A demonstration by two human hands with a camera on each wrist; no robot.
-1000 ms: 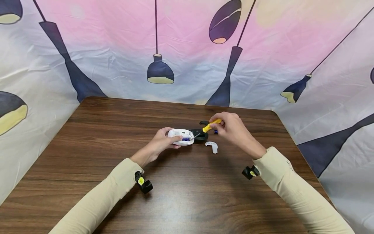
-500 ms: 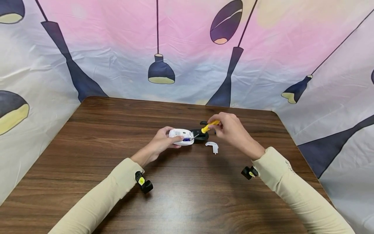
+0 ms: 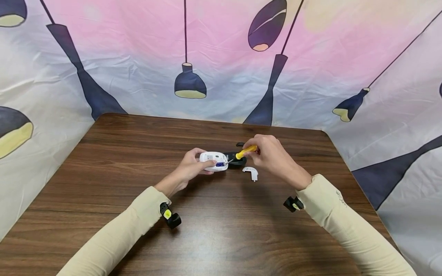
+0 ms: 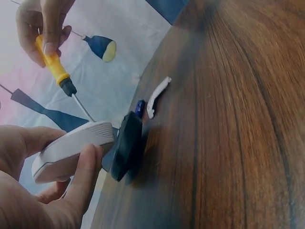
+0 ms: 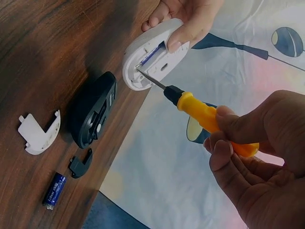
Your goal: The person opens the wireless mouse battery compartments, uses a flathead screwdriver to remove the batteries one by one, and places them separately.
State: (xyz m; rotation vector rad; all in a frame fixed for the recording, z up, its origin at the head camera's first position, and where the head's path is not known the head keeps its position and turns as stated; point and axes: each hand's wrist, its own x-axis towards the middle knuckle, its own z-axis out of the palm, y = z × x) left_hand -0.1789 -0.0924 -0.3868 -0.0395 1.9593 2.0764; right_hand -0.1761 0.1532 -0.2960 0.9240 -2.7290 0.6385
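My left hand (image 3: 190, 167) grips a white computer mouse (image 3: 208, 156), its underside turned up. A blue battery (image 5: 154, 56) sits in the mouse's uncovered compartment, seen best in the right wrist view. Between thumb and fingers, my right hand (image 3: 272, 155) pinches a yellow-handled screwdriver (image 5: 202, 114). Its thin metal tip reaches into the end of the compartment, close to the battery. A black mouse (image 5: 93, 112) lies on the table just beyond the white one, also with its underside up.
On the wooden table (image 3: 207, 214) lie a white battery cover (image 3: 251, 172), a small black cover (image 5: 81, 164) and a loose blue battery (image 5: 55, 191), all around the black mouse. A patterned cloth (image 3: 148, 57) hangs behind the table's far edge.
My right hand has shifted slightly left and down with the screwdriver, whose handle now leans lower. The left hand and the white mouse have stayed nearly still.
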